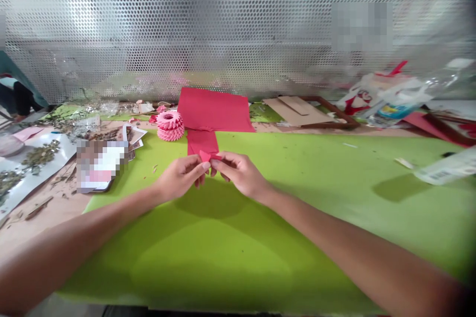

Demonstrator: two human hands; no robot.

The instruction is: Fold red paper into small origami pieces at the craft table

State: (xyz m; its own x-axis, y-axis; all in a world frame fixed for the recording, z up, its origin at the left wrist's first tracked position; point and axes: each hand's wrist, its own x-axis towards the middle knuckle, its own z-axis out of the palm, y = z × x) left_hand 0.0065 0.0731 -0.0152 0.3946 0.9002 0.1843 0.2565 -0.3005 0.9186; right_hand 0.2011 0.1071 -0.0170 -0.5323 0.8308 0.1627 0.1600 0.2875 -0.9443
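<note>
Between the fingertips of both hands is a small folded piece of red paper (205,156), held just above the green table cover. My left hand (182,174) pinches its left side, thumb on top. My right hand (243,173) grips the right side with thumb and forefinger. Right behind my fingers lies a narrow red paper strip (201,141). Farther back is a large red paper sheet (215,110), which the strip meets. Left of that sheet stands a pink ring-shaped piece of folded paper points (170,126).
The green cover (238,257) spans the table. A phone (98,168) lies at left, near dried plants (40,153). At right are a white bottle (448,167) on its side, a plastic bag (394,96) and brown cardboard (297,110). A perforated metal panel (208,25) closes the back.
</note>
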